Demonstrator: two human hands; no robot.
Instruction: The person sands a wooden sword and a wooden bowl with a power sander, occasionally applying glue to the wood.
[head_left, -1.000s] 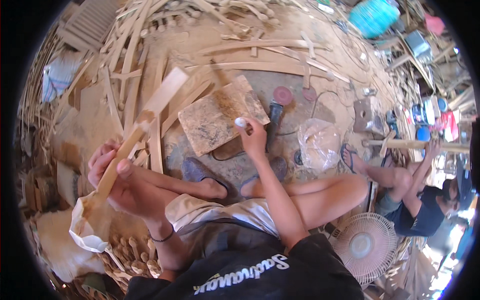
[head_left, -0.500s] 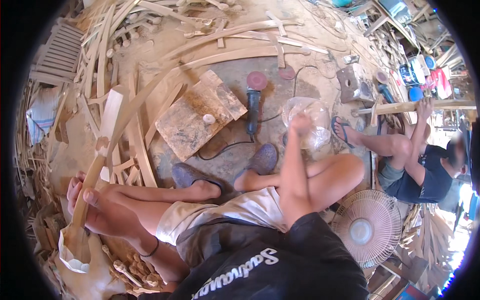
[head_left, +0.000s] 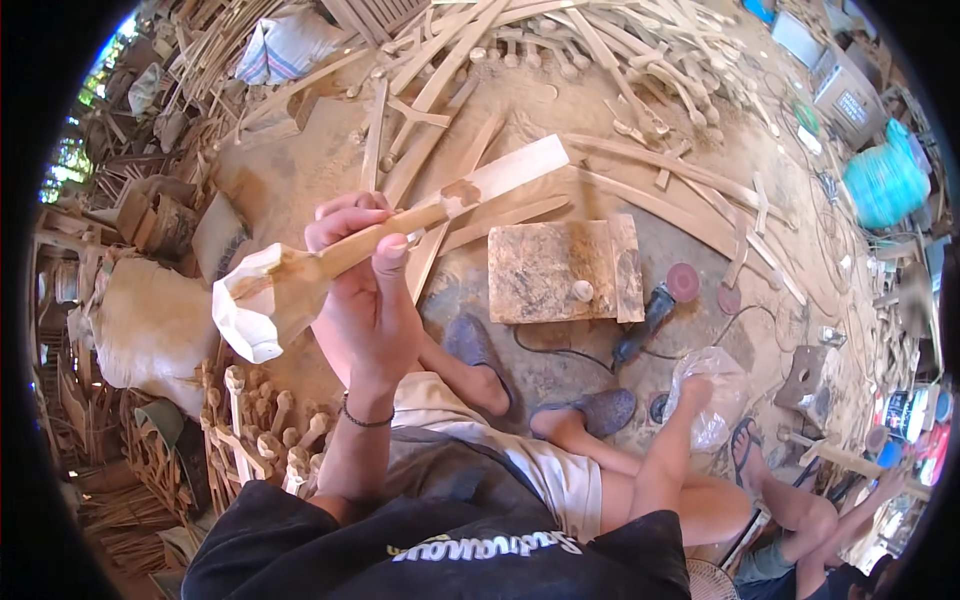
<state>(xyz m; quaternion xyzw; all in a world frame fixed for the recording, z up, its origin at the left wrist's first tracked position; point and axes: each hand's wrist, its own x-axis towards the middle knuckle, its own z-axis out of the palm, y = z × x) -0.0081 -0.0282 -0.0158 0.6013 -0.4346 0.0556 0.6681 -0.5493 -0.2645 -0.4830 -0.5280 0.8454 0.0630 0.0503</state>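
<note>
My left hand [head_left: 365,280] is raised, with its fingers and thumb wrapped round the middle of a carved wooden handle [head_left: 510,173]. The handle tilts, its flat pale blade-like end up to the right and a broad faceted knob at the lower left. A darker brown patch marks the wood beside the flat end. At the lower right my right hand [head_left: 697,392] reaches down to a clear plastic bag [head_left: 722,415] on the ground. Its fingers are indistinct against the plastic, so any hold is hidden.
Before my feet lie a worn wooden block [head_left: 545,270] and a corded angle grinder [head_left: 645,325] with a reddish disc. Long curved wooden strips [head_left: 680,215] spread beyond. Carved knobbed pieces [head_left: 265,440] are heaped at my left. Another person's leg [head_left: 790,510] shows at lower right.
The view has swung left. My left hand has lifted the wooden handle from low beside my leg and tipped it toward horizontal. My right hand is still at the plastic bag.
</note>
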